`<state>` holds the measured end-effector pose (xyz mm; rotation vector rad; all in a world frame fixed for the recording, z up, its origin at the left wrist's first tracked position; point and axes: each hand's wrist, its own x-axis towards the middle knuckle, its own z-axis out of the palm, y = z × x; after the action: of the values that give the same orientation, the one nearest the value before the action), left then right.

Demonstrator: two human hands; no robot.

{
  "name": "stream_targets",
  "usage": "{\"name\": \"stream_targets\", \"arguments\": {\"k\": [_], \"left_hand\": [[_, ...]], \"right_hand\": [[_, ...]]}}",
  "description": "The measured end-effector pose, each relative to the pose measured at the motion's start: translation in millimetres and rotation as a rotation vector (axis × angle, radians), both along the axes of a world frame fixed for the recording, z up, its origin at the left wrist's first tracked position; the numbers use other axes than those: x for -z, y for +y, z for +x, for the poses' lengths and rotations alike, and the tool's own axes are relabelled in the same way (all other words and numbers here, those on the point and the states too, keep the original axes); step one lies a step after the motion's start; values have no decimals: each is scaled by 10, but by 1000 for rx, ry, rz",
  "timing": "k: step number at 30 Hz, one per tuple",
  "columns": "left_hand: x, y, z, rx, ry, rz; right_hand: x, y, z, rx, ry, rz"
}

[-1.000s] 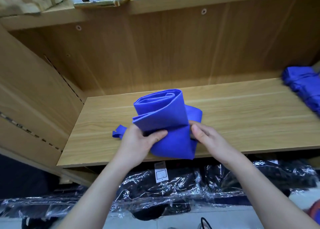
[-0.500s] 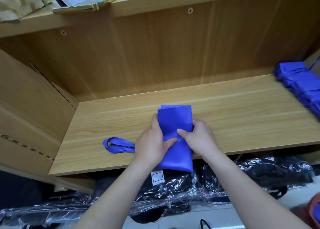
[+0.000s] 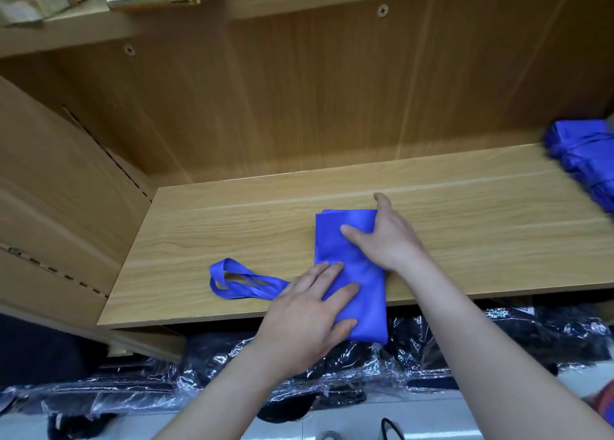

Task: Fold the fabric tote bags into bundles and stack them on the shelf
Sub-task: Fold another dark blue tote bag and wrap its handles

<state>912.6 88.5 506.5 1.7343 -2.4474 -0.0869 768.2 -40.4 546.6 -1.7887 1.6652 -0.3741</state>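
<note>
— Where's the tote bag point(image 3: 345, 257)?
— Folded narrow on the shelf point(image 3: 465, 227); its near end overhangs the front edge; its handles point(image 3: 239, 281) trail left.
— And the grip?
— Spread, no pinch; left hand point(image 3: 305, 320) and right hand point(image 3: 388, 237) press flat on the bag.
— Anything nearby?
— Blue bundles point(image 3: 581, 160) far right; plastic-wrapped black packs point(image 3: 448, 343) below.

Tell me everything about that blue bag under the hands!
The blue bag is smooth, slightly shiny fabric, folded into a long flat strip. It lies on the wooden shelf, its near end hanging over the front edge. Two strap handles trail out to its left in a loop. The left hand presses flat on its near half and the right hand on its far half.
</note>
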Motion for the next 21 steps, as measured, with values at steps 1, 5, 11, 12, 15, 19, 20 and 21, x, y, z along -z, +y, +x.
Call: {"name": "stream_targets", "arguments": {"k": [1, 5, 11, 12, 15, 19, 20, 21], "left_hand": [[-11, 13, -3, 10, 3, 2], [-78, 43, 43, 38, -139, 210], [-38, -15, 285, 122, 99, 125], [-77, -40, 318, 145, 142, 127], [-121, -115, 372, 183, 197, 88], [-175, -229, 397, -23, 486, 231], [-201, -273, 394, -85, 564, 277], [-239, -318, 379, -133, 605, 290]], "right_hand": [[-3, -57, -12, 23, -50, 10], [29, -136, -74, 49, -564, 219], [76, -95, -72, 38, -657, 129], [99, -91, -63, 41, -664, 116], [157, -59, -19, 1, -666, 35], [108, -107, -35, -90, -465, -139], [86, -128, -39, -99, -428, -161], [56, -132, -31, -101, -401, -170]]}}
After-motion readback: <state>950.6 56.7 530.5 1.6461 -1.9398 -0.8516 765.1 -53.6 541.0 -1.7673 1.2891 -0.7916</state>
